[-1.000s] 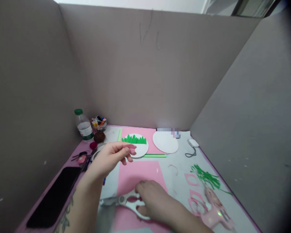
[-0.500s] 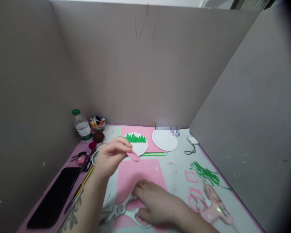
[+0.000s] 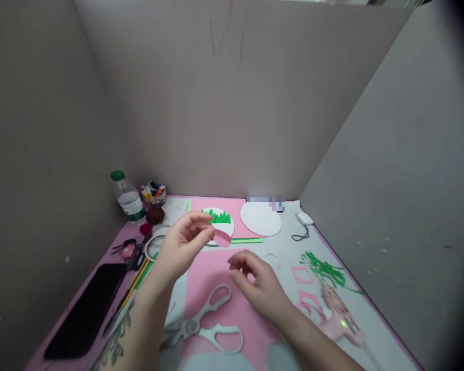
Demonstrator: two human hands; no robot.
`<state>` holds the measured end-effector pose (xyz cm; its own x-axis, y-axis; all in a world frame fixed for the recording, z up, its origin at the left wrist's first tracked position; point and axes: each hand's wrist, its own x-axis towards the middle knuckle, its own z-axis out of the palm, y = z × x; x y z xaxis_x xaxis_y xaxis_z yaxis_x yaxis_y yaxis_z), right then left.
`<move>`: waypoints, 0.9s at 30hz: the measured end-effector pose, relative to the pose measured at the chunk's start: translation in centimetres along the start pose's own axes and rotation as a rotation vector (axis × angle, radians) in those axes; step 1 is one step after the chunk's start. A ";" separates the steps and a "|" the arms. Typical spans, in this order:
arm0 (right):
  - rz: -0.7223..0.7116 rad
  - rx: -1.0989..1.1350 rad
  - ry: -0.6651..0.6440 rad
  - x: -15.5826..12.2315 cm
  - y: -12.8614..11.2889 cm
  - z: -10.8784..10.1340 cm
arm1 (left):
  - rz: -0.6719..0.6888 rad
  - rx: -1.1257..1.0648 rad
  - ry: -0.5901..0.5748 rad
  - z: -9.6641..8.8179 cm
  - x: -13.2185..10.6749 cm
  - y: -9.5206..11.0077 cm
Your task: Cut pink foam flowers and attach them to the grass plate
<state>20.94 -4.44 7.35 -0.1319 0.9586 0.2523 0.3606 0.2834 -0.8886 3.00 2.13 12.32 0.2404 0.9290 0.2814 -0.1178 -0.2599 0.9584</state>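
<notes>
My left hand [image 3: 187, 241] pinches a small rounded pink paper piece [image 3: 221, 238] between thumb and fingers, raised above the table. My right hand [image 3: 257, 281] hovers over the pink sheet [image 3: 209, 268] with its fingers curled and apart, and I see nothing in it. White-handled scissors [image 3: 201, 322] lie with their handles spread on the pink sheet below my hands. Behind the pink piece is a white oval [image 3: 226, 229] with a green grass-shaped strip [image 3: 221, 218] on it, partly hidden by my left hand.
A larger white oval [image 3: 261, 219] lies at the back. On the right are green strips [image 3: 327, 270], pink paper scraps [image 3: 302, 274] and a pink glue gun [image 3: 342, 322] with a lit light. A black phone [image 3: 87, 312], tape roll [image 3: 151, 248] and bottle [image 3: 129, 201] line the left side.
My right hand has let go of the scissors and moved up toward the left hand. The scissors now lie on the sheet. The pink piece has turned slightly in my left hand.
</notes>
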 end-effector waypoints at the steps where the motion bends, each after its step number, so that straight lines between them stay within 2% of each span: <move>1: -0.002 0.034 0.065 0.0 0.1 -0.2 | -0.062 0.014 -0.009 0.2 -0.1 0.0; 4: -0.040 0.081 0.207 0.0 0.2 -0.7 | -0.143 0.145 -0.080 0.8 -0.2 0.0; 7: -0.132 0.026 0.267 -0.1 -0.2 -0.9 | -0.157 0.281 -0.164 1.3 -0.3 0.0; 12: -0.238 -0.092 0.272 -0.1 -0.5 -0.8 | -0.130 0.372 -0.219 1.8 -0.4 0.0; 17: -0.256 -0.057 0.234 0.1 -0.4 -0.8 | -0.101 0.370 -0.249 1.7 -0.5 -0.2; 20: -0.204 0.021 0.243 0.3 -0.2 -0.8 | -0.073 0.365 -0.259 1.8 -0.5 -0.2; 22: -0.112 0.100 0.268 0.5 0.2 -0.8 | -0.076 0.309 -0.212 1.9 -0.4 -0.3; 25: 0.041 0.320 0.307 0.8 1.0 -0.7 | -0.126 0.239 -0.131 2.1 -0.2 -0.4; 27: 0.088 0.496 0.318 1.0 1.4 -0.6 | -0.166 0.255 -0.176 2.3 -0.1 -0.2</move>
<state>21.84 -3.06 6.55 0.1893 0.9605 0.2041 -0.1270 0.2300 -0.9649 5.25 1.44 12.17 0.4013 0.9101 0.1031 0.1759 -0.1870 0.9665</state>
